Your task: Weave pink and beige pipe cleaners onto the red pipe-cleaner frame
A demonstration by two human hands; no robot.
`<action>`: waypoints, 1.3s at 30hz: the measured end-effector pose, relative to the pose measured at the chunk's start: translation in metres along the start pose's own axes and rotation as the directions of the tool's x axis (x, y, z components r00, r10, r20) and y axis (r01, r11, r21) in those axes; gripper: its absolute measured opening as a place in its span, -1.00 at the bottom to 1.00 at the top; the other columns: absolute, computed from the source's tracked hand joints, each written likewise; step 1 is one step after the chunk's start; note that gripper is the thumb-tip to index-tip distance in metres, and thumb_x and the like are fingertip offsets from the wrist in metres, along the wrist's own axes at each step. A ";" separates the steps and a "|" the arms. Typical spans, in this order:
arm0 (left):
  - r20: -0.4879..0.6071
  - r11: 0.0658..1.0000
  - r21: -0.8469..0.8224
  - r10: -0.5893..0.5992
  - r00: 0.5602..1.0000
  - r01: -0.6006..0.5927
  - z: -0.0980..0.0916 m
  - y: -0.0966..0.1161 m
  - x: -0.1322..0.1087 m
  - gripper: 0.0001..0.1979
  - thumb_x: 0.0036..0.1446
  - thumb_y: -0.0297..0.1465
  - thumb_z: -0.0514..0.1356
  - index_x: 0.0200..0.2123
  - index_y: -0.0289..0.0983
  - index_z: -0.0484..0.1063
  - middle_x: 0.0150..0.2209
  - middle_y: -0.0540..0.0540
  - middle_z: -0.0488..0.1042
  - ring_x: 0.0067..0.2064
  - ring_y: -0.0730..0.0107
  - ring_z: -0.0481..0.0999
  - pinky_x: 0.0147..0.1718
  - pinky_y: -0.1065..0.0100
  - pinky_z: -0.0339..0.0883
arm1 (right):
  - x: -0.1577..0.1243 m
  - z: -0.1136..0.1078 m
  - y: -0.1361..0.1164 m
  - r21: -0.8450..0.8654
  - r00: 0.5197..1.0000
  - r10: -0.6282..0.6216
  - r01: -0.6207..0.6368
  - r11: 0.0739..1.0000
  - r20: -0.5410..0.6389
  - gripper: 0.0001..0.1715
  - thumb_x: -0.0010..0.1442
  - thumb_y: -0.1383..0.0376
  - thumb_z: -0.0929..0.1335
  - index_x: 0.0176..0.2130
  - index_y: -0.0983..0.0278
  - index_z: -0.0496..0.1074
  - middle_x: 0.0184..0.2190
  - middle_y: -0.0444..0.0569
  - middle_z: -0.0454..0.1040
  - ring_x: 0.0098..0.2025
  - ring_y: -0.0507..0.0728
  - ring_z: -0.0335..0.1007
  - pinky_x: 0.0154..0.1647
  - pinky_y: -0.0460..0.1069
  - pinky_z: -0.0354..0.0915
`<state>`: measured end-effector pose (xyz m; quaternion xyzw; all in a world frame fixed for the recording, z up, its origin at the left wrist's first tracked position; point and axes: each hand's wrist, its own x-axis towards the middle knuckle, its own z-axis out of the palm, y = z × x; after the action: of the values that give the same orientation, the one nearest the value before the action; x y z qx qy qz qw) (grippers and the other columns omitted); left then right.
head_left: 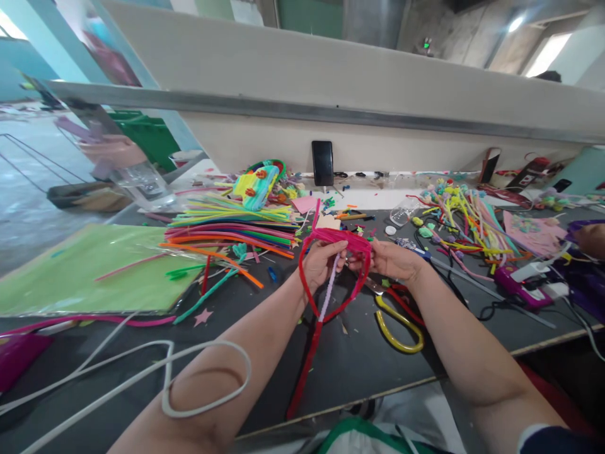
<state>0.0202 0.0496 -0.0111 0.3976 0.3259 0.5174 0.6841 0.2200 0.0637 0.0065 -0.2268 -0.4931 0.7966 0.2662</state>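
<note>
Between my two hands is a red and pink pipe-cleaner shape, with a pink band of strands along its top and red strands bent into a loop below. A red tail hangs from the loop's lower tip towards the table edge. Inside the loop runs a lilac pipe cleaner. My left hand is closed, its thumb pressing the pink band. At the right end of the band, my right hand pinches the shape, some of its fingers hidden behind it. Yellow-handled scissors lie below my right hand.
Bundled pipe cleaners lie left of centre, beside a green plastic-wrapped sheet. A phone leans on the back panel. A white cable loops over my left forearm. At right are a purple power strip and another person's hand.
</note>
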 end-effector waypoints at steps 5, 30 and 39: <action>0.041 0.998 -0.048 -0.047 0.998 0.049 0.000 0.000 -0.001 -0.74 -0.11 -0.31 0.34 -0.53 -0.36 0.36 -0.60 0.03 0.34 -0.66 0.63 0.28 -0.75 0.54 0.05 | 0.001 -0.007 -0.005 -0.202 0.981 -0.095 0.061 0.978 -0.167 -0.56 0.15 0.06 0.35 -0.12 0.32 0.46 -0.27 0.04 0.55 -0.25 0.11 0.47 -0.12 0.02 0.34; -0.110 0.997 -0.053 -0.053 0.993 0.047 0.001 -0.004 0.004 -0.81 -0.13 -0.43 0.35 -0.41 -0.39 0.46 -0.54 -0.09 0.51 -0.50 0.37 0.53 -0.55 0.45 0.42 | -0.006 -0.026 -0.011 -0.591 0.963 -0.114 -0.054 0.805 -0.243 -0.74 -0.10 0.18 0.47 -0.48 0.34 0.47 -0.59 -0.18 0.40 -0.51 -0.03 0.24 -0.41 -0.09 0.11; -0.169 0.997 -0.064 -0.058 0.984 0.048 0.002 -0.007 0.005 -0.85 -0.10 -0.46 0.34 -0.44 -0.42 0.47 -0.57 -0.09 0.50 -0.52 0.43 0.52 -0.56 0.50 0.43 | -0.009 -0.021 -0.015 -0.528 0.963 -0.099 -0.050 0.848 -0.249 -0.74 -0.06 0.18 0.45 -0.52 0.34 0.44 -0.64 -0.16 0.41 -0.57 -0.04 0.25 -0.48 -0.12 0.13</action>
<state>0.0265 0.0534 -0.0168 0.3225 0.3783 0.5405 0.6788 0.2423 0.0774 0.0126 -0.3900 -0.6559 0.5884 0.2675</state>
